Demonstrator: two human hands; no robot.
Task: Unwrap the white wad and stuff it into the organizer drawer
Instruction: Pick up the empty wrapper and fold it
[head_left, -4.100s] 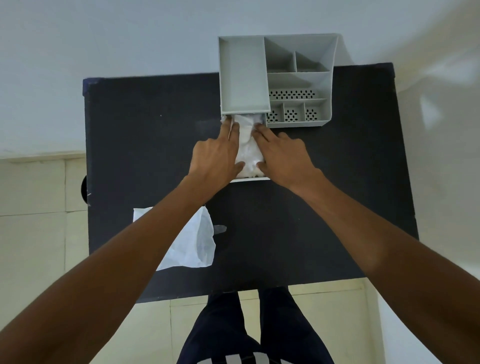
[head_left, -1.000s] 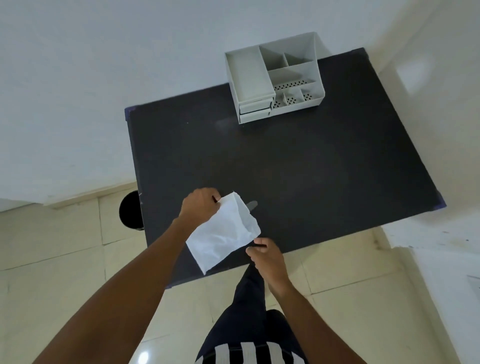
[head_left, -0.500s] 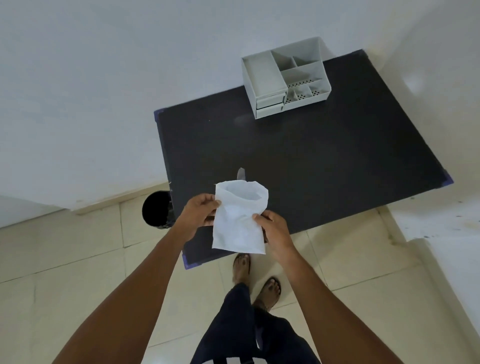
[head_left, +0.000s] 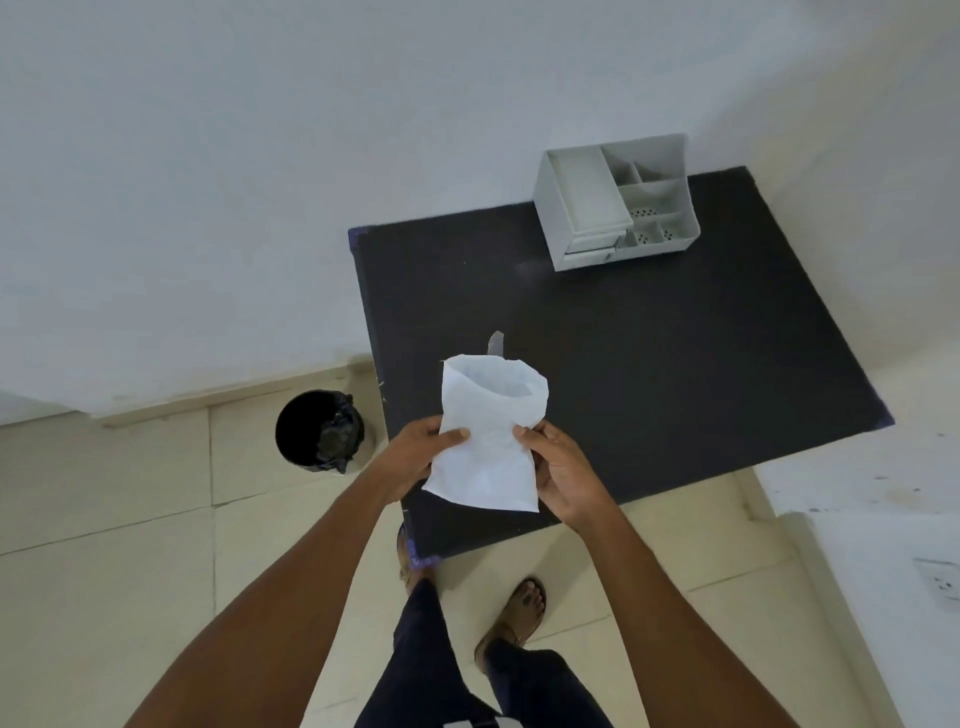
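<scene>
I hold a white paper bag (head_left: 488, 441) upright over the near left part of the black table (head_left: 649, 374), its mouth gaping open at the top. My left hand (head_left: 423, 452) pinches the bag's left edge and my right hand (head_left: 558, 467) grips its right edge. The grey organizer (head_left: 615, 202) stands at the table's far edge against the wall, with both its drawers (head_left: 589, 249) pushed in. The white wad is not visible.
A small grey scrap (head_left: 496, 344) lies on the table just beyond the bag. A black bin (head_left: 319, 431) with a dark liner stands on the tiled floor left of the table. A white surface with a socket (head_left: 943, 584) is at the right.
My hands left the organizer, whose drawer is now shut. I stepped back, picked the white bag off the table and now hold it upright in both hands; the view has swung left.
</scene>
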